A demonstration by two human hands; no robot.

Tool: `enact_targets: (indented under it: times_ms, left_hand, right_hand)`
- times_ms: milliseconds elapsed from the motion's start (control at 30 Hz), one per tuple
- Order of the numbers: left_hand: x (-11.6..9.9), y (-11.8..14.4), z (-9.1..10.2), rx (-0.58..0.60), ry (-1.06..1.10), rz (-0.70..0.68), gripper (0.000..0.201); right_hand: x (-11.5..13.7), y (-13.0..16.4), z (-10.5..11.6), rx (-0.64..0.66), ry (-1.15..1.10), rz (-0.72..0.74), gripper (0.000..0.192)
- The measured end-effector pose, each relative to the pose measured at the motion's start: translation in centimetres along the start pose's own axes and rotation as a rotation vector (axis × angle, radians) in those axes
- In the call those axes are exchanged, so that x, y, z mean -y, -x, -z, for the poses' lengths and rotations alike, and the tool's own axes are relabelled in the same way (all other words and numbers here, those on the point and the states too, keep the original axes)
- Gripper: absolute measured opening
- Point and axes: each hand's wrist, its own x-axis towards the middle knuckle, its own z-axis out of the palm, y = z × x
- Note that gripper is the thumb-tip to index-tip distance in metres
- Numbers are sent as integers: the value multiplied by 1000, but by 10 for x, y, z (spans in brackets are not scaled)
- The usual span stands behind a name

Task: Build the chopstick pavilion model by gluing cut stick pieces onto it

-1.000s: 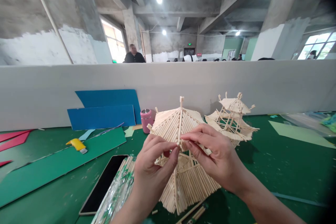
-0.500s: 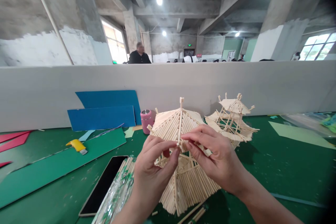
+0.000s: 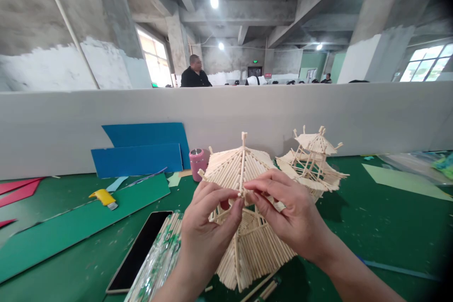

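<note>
Wooden-stick pavilion model (image 3: 244, 226) stood on the green desk (image 3: 371, 226) directly beyond both hands; left hand (image 3: 207, 226) and right hand (image 3: 290, 212) pinched its upright roof ridge stick (image 3: 242, 165), equally near.

Green table (image 3: 371, 226) with phone (image 3: 139, 250), knife (image 3: 104, 197)

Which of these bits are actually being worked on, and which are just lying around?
In use: left hand and right hand pinching the stick pagoda's upper roof edge.

Lying about: second stick pagoda, phone, wrapped stick bundle, yellow knife, pink cup, blue boards.
</note>
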Motion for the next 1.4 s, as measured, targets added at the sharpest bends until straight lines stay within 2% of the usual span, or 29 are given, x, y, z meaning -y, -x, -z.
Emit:
enact_targets:
  times_ms: [833,1400]
  left_hand:
    - [-1,-2,-1,7,-21,-42,13]
    - [0,-1,0,17,-4,-63,15]
  right_hand:
    - [-1,2,-1,23,-19,19,18]
    - [-1,4,1,41,-59,39,25]
